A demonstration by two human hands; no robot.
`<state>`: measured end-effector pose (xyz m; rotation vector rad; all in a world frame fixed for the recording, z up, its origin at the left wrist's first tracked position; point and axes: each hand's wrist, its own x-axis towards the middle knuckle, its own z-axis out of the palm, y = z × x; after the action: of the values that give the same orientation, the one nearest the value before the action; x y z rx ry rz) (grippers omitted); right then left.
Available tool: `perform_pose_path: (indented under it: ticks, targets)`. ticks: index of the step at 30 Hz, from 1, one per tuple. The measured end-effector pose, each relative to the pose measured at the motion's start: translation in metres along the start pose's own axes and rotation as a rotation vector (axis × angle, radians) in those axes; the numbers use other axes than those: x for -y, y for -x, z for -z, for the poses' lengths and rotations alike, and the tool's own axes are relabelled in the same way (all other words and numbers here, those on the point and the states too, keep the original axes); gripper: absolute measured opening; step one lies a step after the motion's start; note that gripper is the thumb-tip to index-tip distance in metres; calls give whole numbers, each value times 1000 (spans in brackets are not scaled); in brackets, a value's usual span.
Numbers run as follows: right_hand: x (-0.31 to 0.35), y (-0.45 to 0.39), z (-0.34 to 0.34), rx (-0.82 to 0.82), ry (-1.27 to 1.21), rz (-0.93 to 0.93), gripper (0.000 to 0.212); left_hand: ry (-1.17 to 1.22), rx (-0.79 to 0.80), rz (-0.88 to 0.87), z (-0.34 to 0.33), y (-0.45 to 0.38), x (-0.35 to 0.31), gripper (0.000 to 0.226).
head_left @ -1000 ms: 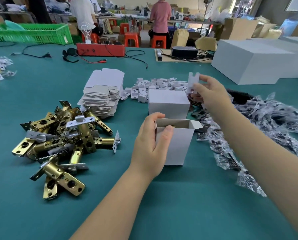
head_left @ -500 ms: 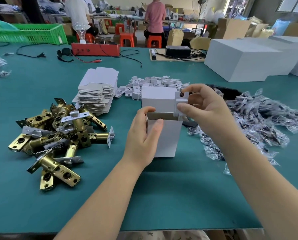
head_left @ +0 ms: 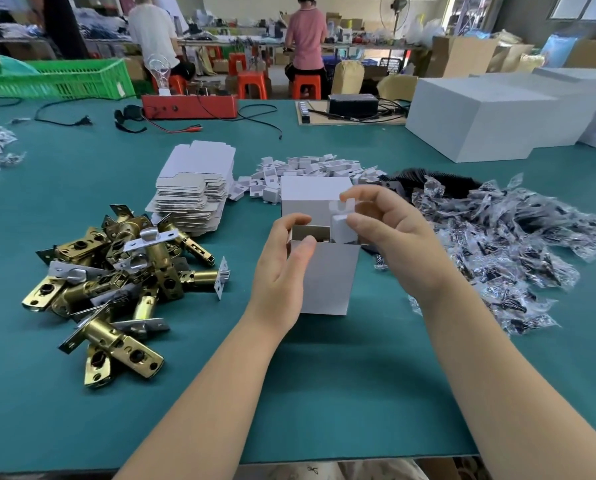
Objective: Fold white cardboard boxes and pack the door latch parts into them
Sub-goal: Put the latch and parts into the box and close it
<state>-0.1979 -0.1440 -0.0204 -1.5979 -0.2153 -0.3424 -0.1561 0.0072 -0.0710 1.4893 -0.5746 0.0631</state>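
While the open white box (head_left: 327,275) stands upright on the teal tabletop (head_left: 324,393) in the head view, its left wall is gripped by the left hand (head_left: 282,268), with the thumb over the near rim and the fingers curled round the far side. A small white cardboard insert (head_left: 341,223) is pinched between thumb and fingers of the right hand (head_left: 390,233) and held at the box's open top, right corner. A closed white box (head_left: 315,199) is seen just behind. A heap of brass door latches (head_left: 116,278) is piled to the left, a stack of flat box blanks (head_left: 196,188) behind it, loose white inserts (head_left: 307,171) beyond, and clear plastic bags (head_left: 504,244) to the right.
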Motion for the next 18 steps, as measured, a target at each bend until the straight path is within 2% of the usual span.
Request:
perform_pose_path:
  ticks: [6, 9, 12, 14, 15, 17, 18]
  targets:
    - [-1, -1, 5, -112, 12, -37, 25, 3, 36, -15, -1, 1, 0, 34]
    - [2, -3, -2, -23, 162, -5, 25, -2, 48, -27, -1, 1, -1, 35]
    - [-1, -5, -9, 59, 431, 40, 23, 7, 44, -30, 0, 0, 0, 40]
    - [-7, -5, -7, -9, 475, 93, 24, 16, 44, -27, 0, 0, 1, 40]
    - [-9, -4, -5, -80, 415, 106, 25, 20, 46, -25, 0, 0, 1, 40]
    - [-16, -4, 6, -258, 291, 66, 24, 7, 48, -33, 1, 0, 3, 40]
    - [-22, -6, 15, -332, 347, 26, 25, -4, 51, -39, 1, -1, 4, 40]
